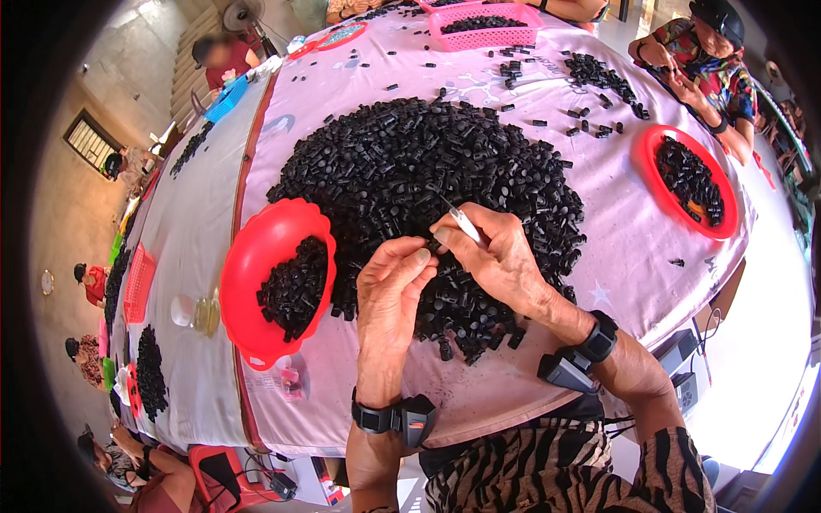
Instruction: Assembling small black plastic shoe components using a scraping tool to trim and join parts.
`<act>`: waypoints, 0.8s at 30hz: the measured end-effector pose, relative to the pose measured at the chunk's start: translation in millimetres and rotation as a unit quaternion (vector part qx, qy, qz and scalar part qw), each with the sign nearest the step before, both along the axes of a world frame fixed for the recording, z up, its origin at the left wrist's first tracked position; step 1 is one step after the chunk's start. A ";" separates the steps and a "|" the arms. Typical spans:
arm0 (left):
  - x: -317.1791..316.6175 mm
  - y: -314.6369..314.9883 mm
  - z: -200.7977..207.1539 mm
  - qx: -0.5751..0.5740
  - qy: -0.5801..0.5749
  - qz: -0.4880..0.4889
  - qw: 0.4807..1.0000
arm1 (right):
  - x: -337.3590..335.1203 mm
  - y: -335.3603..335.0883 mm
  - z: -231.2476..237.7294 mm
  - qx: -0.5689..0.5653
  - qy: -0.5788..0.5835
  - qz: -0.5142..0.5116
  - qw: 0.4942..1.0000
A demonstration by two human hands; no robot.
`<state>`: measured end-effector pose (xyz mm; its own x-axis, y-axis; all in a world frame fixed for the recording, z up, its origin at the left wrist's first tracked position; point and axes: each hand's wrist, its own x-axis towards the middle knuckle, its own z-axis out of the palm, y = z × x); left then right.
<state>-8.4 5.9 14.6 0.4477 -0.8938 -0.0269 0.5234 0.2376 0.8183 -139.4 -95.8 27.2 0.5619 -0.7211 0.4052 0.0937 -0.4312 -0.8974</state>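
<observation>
Both of my hands meet above the near part of a large heap of small black plastic pieces (410,154), mostly short cylinders. My left hand (393,278) is closed, thumb against fingers, and seems to pinch one small black piece (433,245), mostly hidden by the fingertips. My right hand (496,248) grips a slim white-handled tool (464,224) with a thin dark tip pointing up and away from me. The right fingertips almost touch the left ones. Left of my hands, a red scalloped basin (248,274) holds a smaller pile of black pieces (295,291).
A second red basin (646,175) with black pieces stands at the right. Pink baskets (487,38) are at the far edge, and loose pieces lie across the pink cloth (599,205). A glass jar (205,315) is beyond the left basin. Several people sit around the tables.
</observation>
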 end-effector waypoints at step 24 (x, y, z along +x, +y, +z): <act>5.9 0.3 -1.8 -0.038 0.066 -0.016 0.997 | 2.7 0.8 1.8 0.077 -0.011 0.059 0.995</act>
